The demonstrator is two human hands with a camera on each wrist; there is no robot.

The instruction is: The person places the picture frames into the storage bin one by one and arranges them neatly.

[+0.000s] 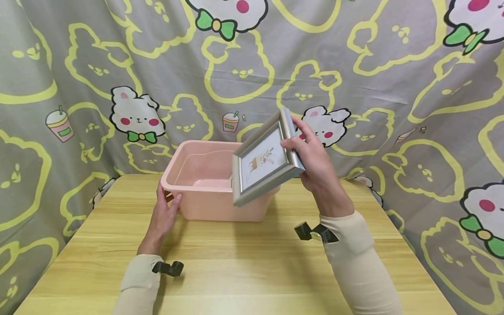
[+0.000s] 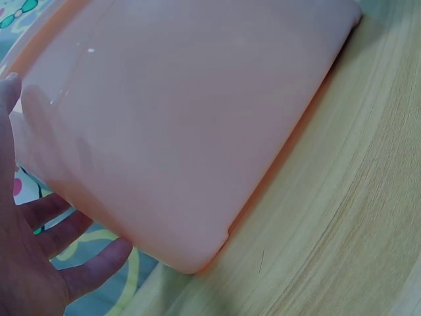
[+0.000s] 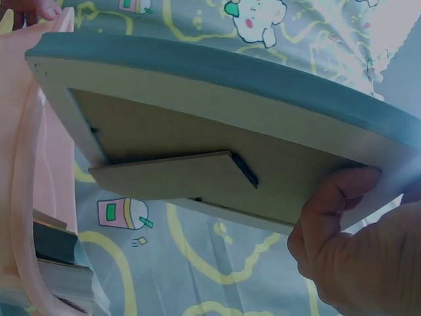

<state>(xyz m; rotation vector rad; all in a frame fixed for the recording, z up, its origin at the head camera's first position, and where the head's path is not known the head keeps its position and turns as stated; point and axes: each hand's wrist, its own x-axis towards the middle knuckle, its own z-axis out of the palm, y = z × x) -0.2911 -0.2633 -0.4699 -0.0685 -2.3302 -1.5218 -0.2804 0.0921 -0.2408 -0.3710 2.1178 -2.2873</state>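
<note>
My right hand (image 1: 316,164) grips a silver-grey picture frame (image 1: 263,162) by its right side, thumb on the front edge. The frame is tilted and held up over the right part of a pink plastic bin (image 1: 208,204). Behind its glass is a print of a brown animal with flowers. In the right wrist view the brown backing shows, with its stand leg (image 3: 164,176) swung partly out. My left hand (image 1: 163,216) holds the bin's near left corner, thumb on the front wall and fingers around the side below the rim.
The bin stands on a light wooden table (image 1: 244,271). Inside it, in the right wrist view, a dark-edged block (image 3: 56,243) and a pale one (image 3: 66,283) show at the side. A grey patterned curtain (image 1: 244,57) hangs behind and along both sides.
</note>
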